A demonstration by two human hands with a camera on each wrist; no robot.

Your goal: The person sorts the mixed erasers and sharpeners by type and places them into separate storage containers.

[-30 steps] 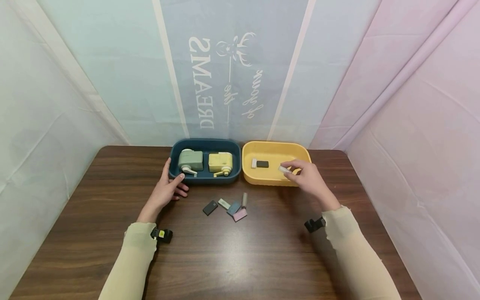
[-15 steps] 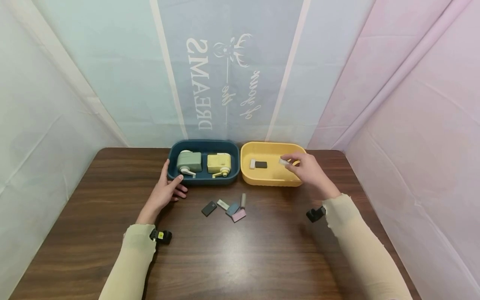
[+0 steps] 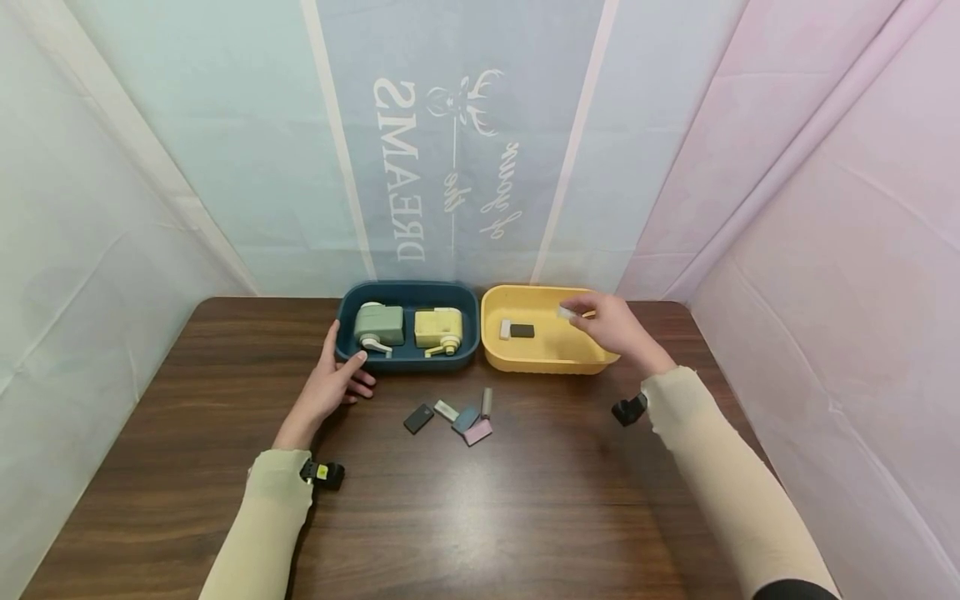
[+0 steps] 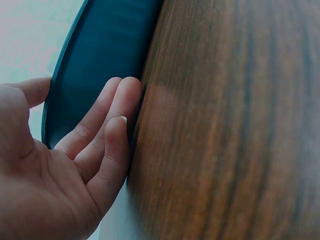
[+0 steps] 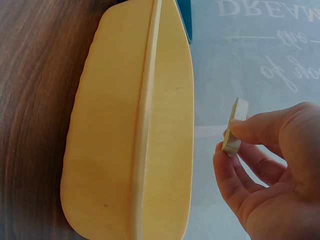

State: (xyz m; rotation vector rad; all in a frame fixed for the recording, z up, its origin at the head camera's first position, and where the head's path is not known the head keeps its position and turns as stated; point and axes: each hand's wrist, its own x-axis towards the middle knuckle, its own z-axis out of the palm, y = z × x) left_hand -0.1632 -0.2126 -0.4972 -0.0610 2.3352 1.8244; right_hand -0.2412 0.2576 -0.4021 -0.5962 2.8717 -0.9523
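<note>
In the head view my right hand is raised over the right part of the yellow bin, pinching a small white eraser-like block between thumb and fingertips. Inside that bin lie a small white block and a black one, side by side. My left hand rests at the near left corner of the dark blue bin, with the thumb at its rim; in the left wrist view, extended fingers lie against the bin's outer wall. The blue bin contains a green crank sharpener and a yellow one.
Several small blocks lie in front of the bins on the wooden table: black, white, blue, pink and a grey-brown piece. Behind the bins hangs a printed curtain.
My right hand has risen with the white block, moving away toward the bin's far side. My left hand stays at the blue bin.
</note>
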